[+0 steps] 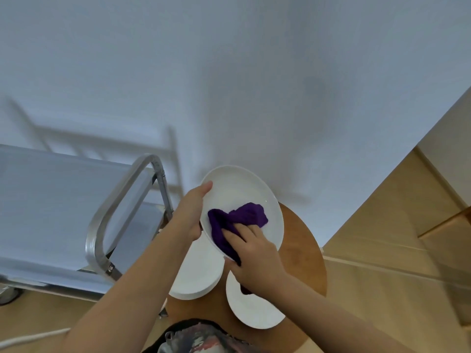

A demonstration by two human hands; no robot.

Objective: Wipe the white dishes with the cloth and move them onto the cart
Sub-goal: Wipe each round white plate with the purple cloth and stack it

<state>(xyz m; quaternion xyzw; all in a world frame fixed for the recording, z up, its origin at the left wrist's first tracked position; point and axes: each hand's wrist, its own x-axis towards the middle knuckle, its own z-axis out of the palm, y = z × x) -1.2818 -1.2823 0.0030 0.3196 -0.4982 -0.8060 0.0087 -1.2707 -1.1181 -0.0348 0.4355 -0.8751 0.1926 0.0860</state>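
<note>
My left hand (192, 212) grips the left rim of a white plate (237, 187) and holds it tilted up above a round wooden table (303, 250). A purple cloth (237, 220) lies bunched on the plate's face, and my right hand (254, 256) presses it there, fingers curled round it. Two more white dishes rest on the table below: a stack (198, 273) at the left and a single plate (254, 312) nearer to me. The metal cart (51, 200) stands to the left with its top shelf bare.
The cart's curved metal handle (122, 207) rises between the cart and the table. A white wall fills the background. Wooden floor and a light wooden cabinet (420, 200) lie to the right.
</note>
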